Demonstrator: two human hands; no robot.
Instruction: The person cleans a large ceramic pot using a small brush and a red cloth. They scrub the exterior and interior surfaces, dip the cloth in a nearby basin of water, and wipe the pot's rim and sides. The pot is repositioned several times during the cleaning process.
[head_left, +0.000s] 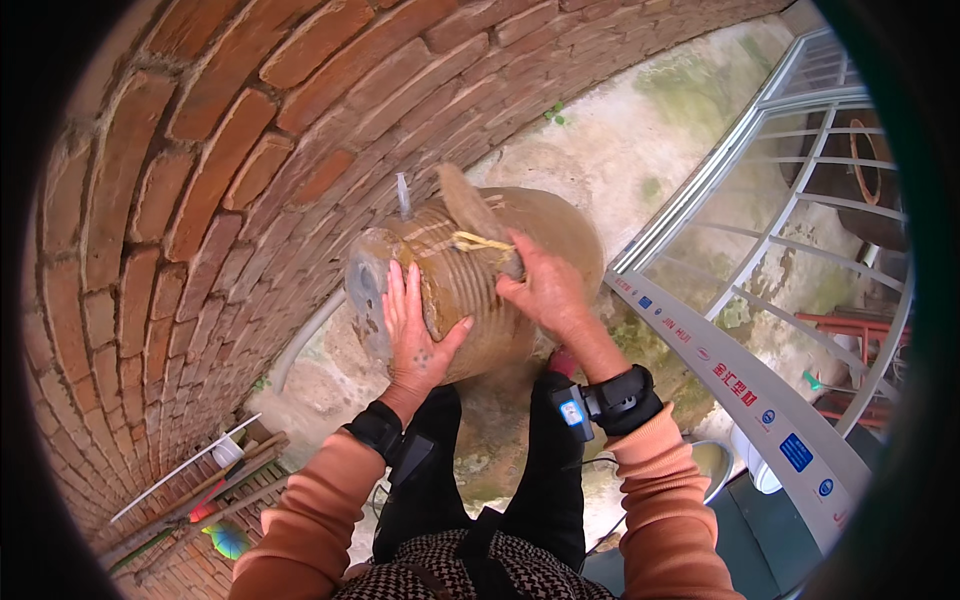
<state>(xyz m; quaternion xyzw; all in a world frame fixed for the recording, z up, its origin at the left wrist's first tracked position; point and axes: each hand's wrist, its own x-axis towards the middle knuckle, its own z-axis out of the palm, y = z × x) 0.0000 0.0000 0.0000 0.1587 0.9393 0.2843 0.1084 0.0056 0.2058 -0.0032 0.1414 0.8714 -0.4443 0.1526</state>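
Observation:
A large brown ribbed vessel [480,300], wet and stained, lies tilted at my feet beside the brick wall. My left hand [413,345] lies flat on its grey-patched end, fingers stretched out and thumb spread. My right hand [548,290] is closed around a brown, rough-looking brush [467,210] with a yellow tie [480,241] near the grip. The brush lies over the ribbed side, its far end slightly blurred. Whether its whole length touches the vessel I cannot tell. Behind the vessel, a thin translucent strip [403,195] sticks up.
A brick wall [200,200] rises close on the left. To the right stands a metal-framed glazed panel [740,390] with printed film. Sticks and a green-blue item [228,540] lie at lower left. A white bucket [755,460] stands right of my legs, near a red rack [850,340].

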